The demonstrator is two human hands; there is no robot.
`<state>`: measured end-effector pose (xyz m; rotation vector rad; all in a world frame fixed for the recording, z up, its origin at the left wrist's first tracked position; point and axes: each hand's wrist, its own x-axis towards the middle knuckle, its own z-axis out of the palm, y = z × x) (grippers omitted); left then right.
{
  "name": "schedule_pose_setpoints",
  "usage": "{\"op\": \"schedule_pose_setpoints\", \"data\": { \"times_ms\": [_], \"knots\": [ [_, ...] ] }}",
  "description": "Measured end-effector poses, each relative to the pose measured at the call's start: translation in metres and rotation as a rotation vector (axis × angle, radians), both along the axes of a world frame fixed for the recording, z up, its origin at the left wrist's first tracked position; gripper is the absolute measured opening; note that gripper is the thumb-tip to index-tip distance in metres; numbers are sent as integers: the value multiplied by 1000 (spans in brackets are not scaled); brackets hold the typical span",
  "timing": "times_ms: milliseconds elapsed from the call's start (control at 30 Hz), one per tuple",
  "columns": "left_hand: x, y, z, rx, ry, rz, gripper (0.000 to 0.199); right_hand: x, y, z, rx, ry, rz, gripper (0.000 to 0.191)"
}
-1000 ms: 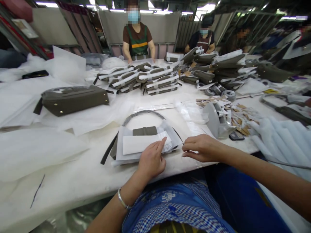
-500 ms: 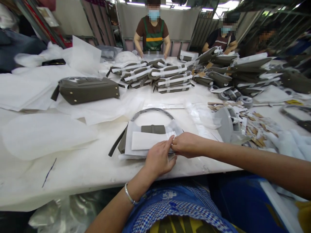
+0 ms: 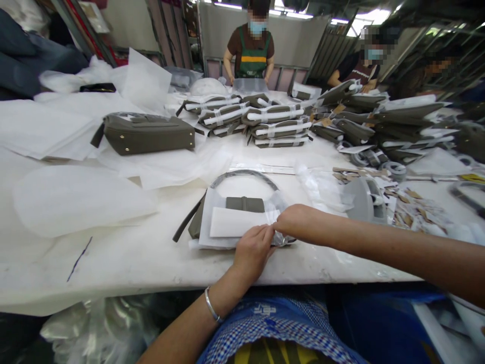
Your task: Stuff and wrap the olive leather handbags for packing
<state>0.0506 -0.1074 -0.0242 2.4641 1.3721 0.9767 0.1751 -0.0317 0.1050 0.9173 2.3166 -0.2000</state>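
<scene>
An olive-green handbag point(image 3: 196, 223) lies on the white table in front of me, its arched handle point(image 3: 246, 173) wrapped in grey film. White sheeting covers much of its front, with a folded white pad point(image 3: 227, 222) on top and the brown-green flap showing above. At the bag's right end, clear plastic film point(image 3: 283, 239) crinkles under my fingers. My left hand point(image 3: 254, 248) has its fingers pressed together on the film at the front edge. Touching it, my right hand point(image 3: 291, 220) is closed in a pinch on the film; its fingertips are partly hidden.
Another olive handbag point(image 3: 151, 134) lies at the back left beside white sheets point(image 3: 83, 197). Stacks of wrapped bags point(image 3: 278, 124) fill the back. A grey tape dispenser point(image 3: 366, 199) and scattered tags point(image 3: 411, 207) are to the right. Two masked co-workers stand across the table.
My view has shifted slightly, so the scene sits further right. The fingers of my left hand have drawn together, and more crinkled clear film shows below my right hand.
</scene>
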Motion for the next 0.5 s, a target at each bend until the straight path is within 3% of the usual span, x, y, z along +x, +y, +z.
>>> {"op": "schedule_pose_setpoints", "data": {
  "times_ms": [233,500],
  "knots": [
    [0,0,-4,73,-5,8,50,-6,29,13,-81,-113,190,18],
    [2,0,-7,46,-4,19,42,5,56,-20,-99,75,163,13]
  ]
}}
